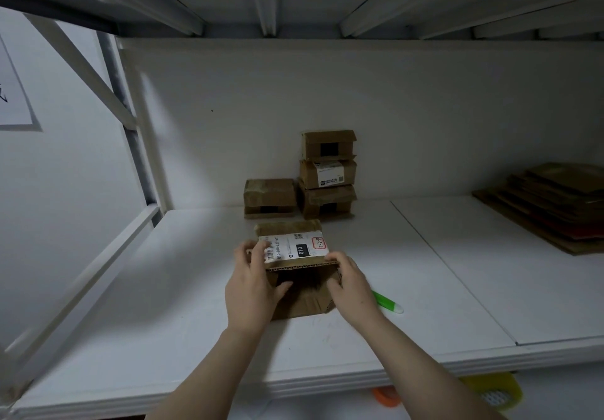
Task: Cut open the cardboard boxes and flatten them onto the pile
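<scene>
Front-centre on white shelf board [163, 305]: small brown cardboard box with white label [294, 249], near end open. Left hand [250, 284] and right hand [351, 288] grip its top corners, fingers curled over, thumbs inside, probably to collapse it. Green-handled cutter [389, 303] lies beside right hand; taped brown boxes [328, 174] stand behind; flattened cardboard pile [552, 203] is far right, nothing between.

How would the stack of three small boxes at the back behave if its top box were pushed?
The stack of three cardboard boxes is probably easy to topple: it is tall, narrow and slightly out of line. The boxes look small with loose flaps, so they are likely light and would slide on the smooth white shelf.
</scene>
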